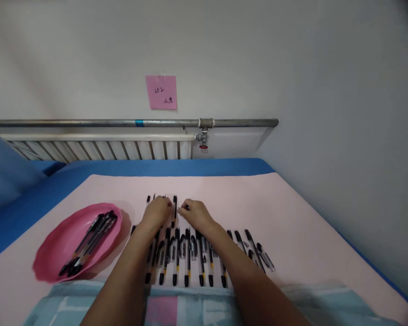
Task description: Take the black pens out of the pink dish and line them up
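Both forearms are stretched forward, side by side, over the row of black-capped clear plastic pens (187, 256) on the pale pink sheet (292, 213). The left hand (158, 212) is curled knuckles-up on the pens, and I can't tell its grip. The right hand (197, 216) has its grip pinched on a small black pen piece (187, 207). A pink plastic bowl (54, 240) sits off to the left.

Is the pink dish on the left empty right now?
No, a bundle of black pens lies slantwise inside the pink dish.
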Demonstrator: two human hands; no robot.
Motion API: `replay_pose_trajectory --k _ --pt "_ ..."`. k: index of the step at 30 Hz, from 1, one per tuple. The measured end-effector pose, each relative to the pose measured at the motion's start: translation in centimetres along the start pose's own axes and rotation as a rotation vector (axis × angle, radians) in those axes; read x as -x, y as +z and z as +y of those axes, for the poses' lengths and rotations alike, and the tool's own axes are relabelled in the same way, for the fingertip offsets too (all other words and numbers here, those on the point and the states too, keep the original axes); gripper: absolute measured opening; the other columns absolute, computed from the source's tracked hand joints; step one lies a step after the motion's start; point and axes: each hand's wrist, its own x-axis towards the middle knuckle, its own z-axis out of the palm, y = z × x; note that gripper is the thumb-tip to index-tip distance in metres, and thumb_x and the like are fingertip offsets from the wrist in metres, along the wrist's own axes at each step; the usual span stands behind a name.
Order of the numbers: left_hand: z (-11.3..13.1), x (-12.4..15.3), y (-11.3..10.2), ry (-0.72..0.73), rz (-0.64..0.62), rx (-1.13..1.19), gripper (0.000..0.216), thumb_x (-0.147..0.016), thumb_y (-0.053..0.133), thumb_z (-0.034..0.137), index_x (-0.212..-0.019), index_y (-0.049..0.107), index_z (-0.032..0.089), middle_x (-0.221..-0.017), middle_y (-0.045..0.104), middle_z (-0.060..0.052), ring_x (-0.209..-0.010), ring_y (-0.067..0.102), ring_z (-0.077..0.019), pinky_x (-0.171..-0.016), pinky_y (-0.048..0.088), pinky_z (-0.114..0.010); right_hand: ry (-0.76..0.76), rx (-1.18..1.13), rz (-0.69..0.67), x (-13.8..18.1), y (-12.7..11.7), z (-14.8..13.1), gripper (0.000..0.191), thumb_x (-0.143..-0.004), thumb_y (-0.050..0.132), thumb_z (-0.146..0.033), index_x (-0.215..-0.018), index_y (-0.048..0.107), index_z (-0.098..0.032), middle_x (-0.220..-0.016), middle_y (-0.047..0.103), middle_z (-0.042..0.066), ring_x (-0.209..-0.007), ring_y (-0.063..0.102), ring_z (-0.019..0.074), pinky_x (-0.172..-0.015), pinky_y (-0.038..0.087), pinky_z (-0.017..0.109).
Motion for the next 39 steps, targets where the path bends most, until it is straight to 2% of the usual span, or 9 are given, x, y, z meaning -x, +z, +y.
replay_pose_trajectory --k 2,5,9,14,18,23,26,32,39 --pt "0.0 0.0 0.0 0.004 0.002 -0.003 0.031 -0.075 0.043 0.016 -0.093 0.068 0.02 -0.097 0.067 -0.009 -0.087 0.062 -0.0191 -0.075 0.044 -0.025 -0.002 0.01 0.005 0.0 0.0 -0.1 0.019 -0.078 0.051 -0.033 -0.077 0.065 -0.02 -0.074 0.065 0.002 -0.066 0.055 0.0131 -0.059 0.037 0.021" --pt "0.0 0.0 -0.1 0.011 0.002 -0.006 0.033 -0.074 0.042 0.015 -0.095 0.068 0.02 -0.098 0.066 -0.009 -0.089 0.061 -0.0193 -0.077 0.044 -0.026 -0.017 0.026 0.008 0.0 -0.3 0.1 0.02 -0.08 0.046 -0.025 -0.08 0.065 -0.02 -0.081 0.066 0.004 -0.072 0.056 0.0136 -0.064 0.037 0.022" --pt "-0.1 0.0 0.0 0.012 -0.002 -0.013 0.034 -0.075 0.041 0.015 -0.096 0.067 0.02 -0.101 0.065 -0.01 -0.091 0.061 -0.0193 -0.078 0.044 -0.026 -0.059 0.052 -0.034 0.2 -0.6 0.1 0.021 -0.076 0.046 -0.015 -0.079 0.066 -0.02 -0.082 0.067 0.004 -0.075 0.057 0.0146 -0.066 0.038 0.022" --pt "0.1 0.1 0.0 0.0 -0.023 -0.026 0.031 -0.075 0.043 0.015 -0.091 0.068 0.021 -0.099 0.066 -0.01 -0.088 0.061 -0.0193 -0.075 0.045 -0.025 -0.1 0.067 -0.091 0.5 -0.5 -0.4 0.021 -0.074 0.049 -0.016 -0.079 0.068 -0.021 -0.082 0.068 0.004 -0.078 0.058 0.0165 -0.069 0.038 0.024" --pt "0.4 0.3 0.0 0.001 -0.02 -0.026 0.031 -0.076 0.043 0.016 -0.092 0.068 0.022 -0.099 0.065 -0.009 -0.09 0.061 -0.0196 -0.076 0.044 -0.025 -0.074 0.041 -0.083 0.4 -0.5 -0.3 0.022 -0.073 0.049 -0.017 -0.085 0.067 -0.022 -0.087 0.068 0.004 -0.082 0.058 0.0172 -0.071 0.039 0.025" --pt "0.2 0.3 -0.2 -0.009 -0.005 -0.019 0.033 -0.076 0.042 0.015 -0.095 0.068 0.021 -0.1 0.066 -0.009 -0.09 0.061 -0.0186 -0.076 0.044 -0.024 0.04 -0.011 -0.02 -0.2 -0.8 0.1 0.031 -0.077 0.048 -0.025 -0.107 0.058 -0.02 -0.091 0.066 0.006 -0.071 0.058 0.0157 -0.063 0.041 0.026" --pt "0.0 0.3 -0.4 -0.019 0.016 -0.012 0.033 -0.077 0.042 0.016 -0.099 0.066 0.019 -0.101 0.065 -0.01 -0.091 0.06 -0.0189 -0.078 0.044 -0.025 0.033 -0.045 -0.026 -0.3 -1.0 -0.1 0.037 -0.076 0.049 -0.023 -0.113 0.054 -0.022 -0.093 0.066 0.003 -0.07 0.058 0.0139 -0.063 0.042 0.024" --pt "-0.3 0.2 -0.3 -0.017 0.013 0.001 0.033 -0.076 0.042 0.015 -0.098 0.066 0.019 -0.099 0.066 -0.009 -0.09 0.061 -0.0188 -0.077 0.044 -0.025 -0.062 -0.053 -0.048 -0.1 -1.1 -0.3 0.033 -0.071 0.048 -0.013 -0.1 0.062 -0.02 -0.099 0.064 0.004 -0.085 0.058 0.0148 -0.073 0.042 0.023" --pt "-0.2 0.0 0.1 -0.002 -0.017 0.011 0.032 -0.075 0.043 0.014 -0.093 0.069 0.021 -0.098 0.067 -0.008 -0.089 0.061 -0.0173 -0.076 0.044 -0.023 -0.156 0.002 -0.066 0.1 -0.6 -0.2 0.026 -0.071 0.049 -0.01 -0.088 0.065 -0.02 -0.087 0.065 0.002 -0.08 0.056 0.0145 -0.071 0.038 0.022"
